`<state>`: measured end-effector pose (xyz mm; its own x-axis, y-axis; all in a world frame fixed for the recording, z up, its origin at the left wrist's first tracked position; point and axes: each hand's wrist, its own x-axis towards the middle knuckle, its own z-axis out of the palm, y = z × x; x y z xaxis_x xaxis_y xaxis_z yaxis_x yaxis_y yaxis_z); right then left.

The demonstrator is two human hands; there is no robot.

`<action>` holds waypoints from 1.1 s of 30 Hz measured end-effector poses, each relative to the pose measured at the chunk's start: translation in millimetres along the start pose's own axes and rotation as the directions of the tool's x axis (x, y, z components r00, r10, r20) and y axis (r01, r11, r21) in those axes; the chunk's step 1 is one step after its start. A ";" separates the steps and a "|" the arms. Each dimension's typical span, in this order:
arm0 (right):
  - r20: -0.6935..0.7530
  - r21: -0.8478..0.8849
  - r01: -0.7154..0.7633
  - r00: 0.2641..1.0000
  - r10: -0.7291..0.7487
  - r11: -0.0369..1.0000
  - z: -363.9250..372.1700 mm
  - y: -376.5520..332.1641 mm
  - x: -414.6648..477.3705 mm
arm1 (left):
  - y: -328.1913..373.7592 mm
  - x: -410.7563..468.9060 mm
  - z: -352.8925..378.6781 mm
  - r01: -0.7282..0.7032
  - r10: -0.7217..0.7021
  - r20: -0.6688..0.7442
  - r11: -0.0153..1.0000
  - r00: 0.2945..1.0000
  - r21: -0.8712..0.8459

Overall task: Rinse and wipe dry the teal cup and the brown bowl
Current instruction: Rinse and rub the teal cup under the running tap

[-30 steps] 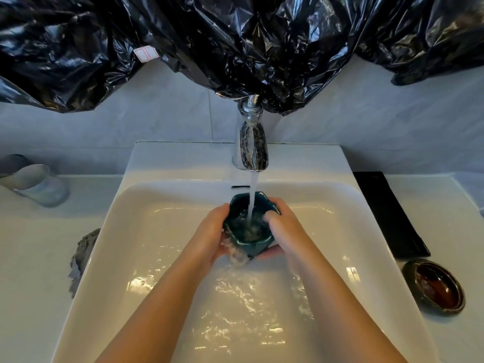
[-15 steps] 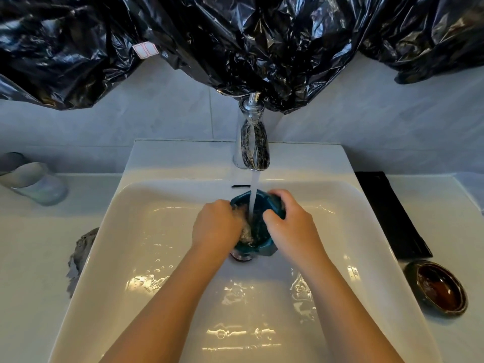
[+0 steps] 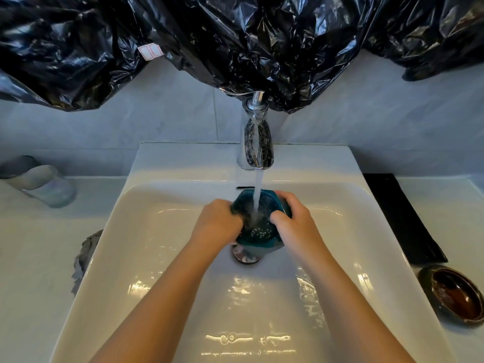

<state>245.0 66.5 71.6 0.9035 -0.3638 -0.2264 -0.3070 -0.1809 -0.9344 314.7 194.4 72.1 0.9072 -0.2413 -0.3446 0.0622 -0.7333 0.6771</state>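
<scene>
under the tap (image 3: 258, 142), both hands (image 3: 258, 218) grip the teal cup (image 3: 258, 233); brown bowl (image 3: 454, 293) well right.

Grey tiled wall (image 3: 162, 111), crumpled black plastic sheeting (image 3: 235, 38), white countertop (image 3: 28, 258)

The left hand (image 3: 218, 222) hides the teal cup's (image 3: 258, 231) left side.

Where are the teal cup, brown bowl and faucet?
teal cup (image 3: 258, 241): head view, lower front wall between the hands.
brown bowl (image 3: 451, 292): head view, glazed inside.
faucet (image 3: 258, 142): head view, chrome spout.
</scene>
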 end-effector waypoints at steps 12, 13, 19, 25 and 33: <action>-0.103 0.011 0.033 0.994 -0.032 0.999 7.0 -2.0 -2.6 | -9.4 -4.3 21.1 0.052 -0.079 -0.072 0.946 0.994 -0.320; -0.093 -0.006 0.034 0.995 -0.034 0.999 5.3 -3.4 -0.9 | -6.6 -4.5 18.3 0.001 -0.027 -0.108 0.973 0.994 -0.230; 0.041 -0.033 0.022 0.999 -0.021 0.999 1.5 -5.3 2.6 | 3.0 3.3 0.7 -0.188 0.253 -0.285 0.953 0.924 0.236; -0.090 0.110 -0.081 0.992 0.091 0.991 8.5 10.1 6.0 | -6.3 -5.4 11.4 -0.112 0.085 -0.288 0.991 0.954 -0.077; -0.219 0.074 0.227 0.954 -0.206 0.971 14.1 15.8 9.2 | -19.3 -26.2 21.2 -0.264 0.215 -0.183 0.912 0.959 -0.313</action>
<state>252.7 73.1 50.9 0.8595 -0.5098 0.0367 -0.0711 -0.1903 -0.9791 280.9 201.4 54.3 0.9600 -0.2723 -0.0660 -0.0524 -0.4060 0.9124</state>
